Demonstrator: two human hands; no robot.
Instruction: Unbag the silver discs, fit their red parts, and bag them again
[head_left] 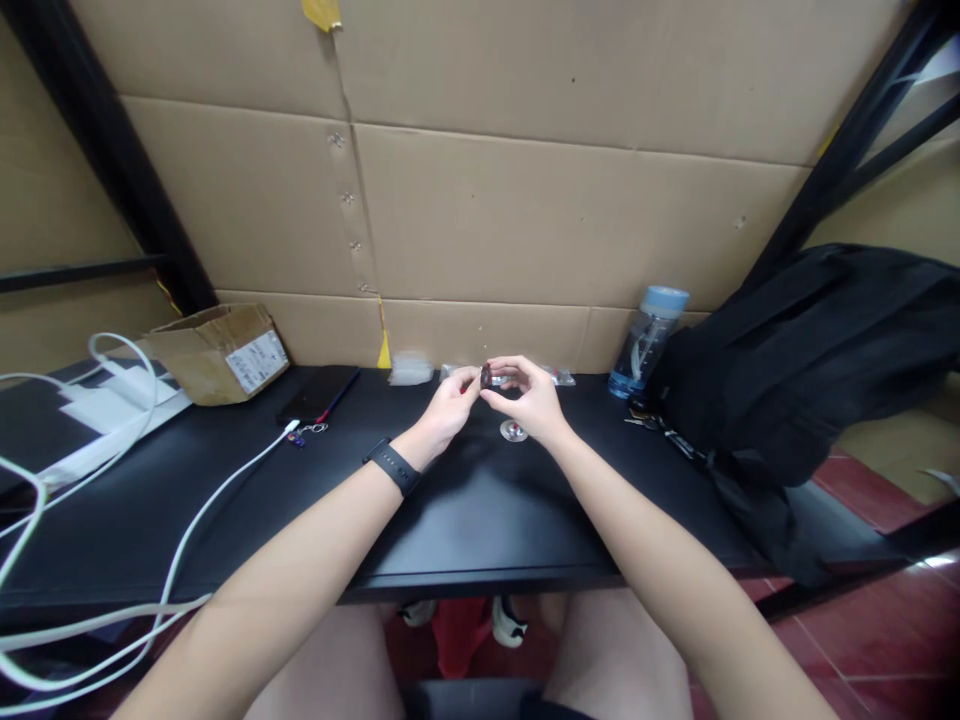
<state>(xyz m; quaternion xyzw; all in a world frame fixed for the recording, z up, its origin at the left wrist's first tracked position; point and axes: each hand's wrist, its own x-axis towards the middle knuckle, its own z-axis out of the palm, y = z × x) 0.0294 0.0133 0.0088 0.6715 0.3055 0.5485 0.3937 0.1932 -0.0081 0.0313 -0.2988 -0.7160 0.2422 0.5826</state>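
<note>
Both hands meet above the far middle of the black table. My left hand (452, 402), below a wrist with a black watch (393, 466), has its fingers pinched at one side of a small dark brown piece (486, 377). My right hand (531, 396) grips the same piece from the other side between thumb and fingers. The piece is too small to name. Under the right hand, a small round clear dish (514, 431) with something red in it lies on the table. Behind the hands are flat clear plastic packets (561, 377), partly hidden by the fingers.
A stack of clear plastic pieces (410, 369) stands left of the hands. Farther left are a black phone (318, 394), an open cardboard box (217, 352) and white cables (217, 490). A water bottle (648, 340), keys (643, 416) and a black backpack (806, 350) are at the right.
</note>
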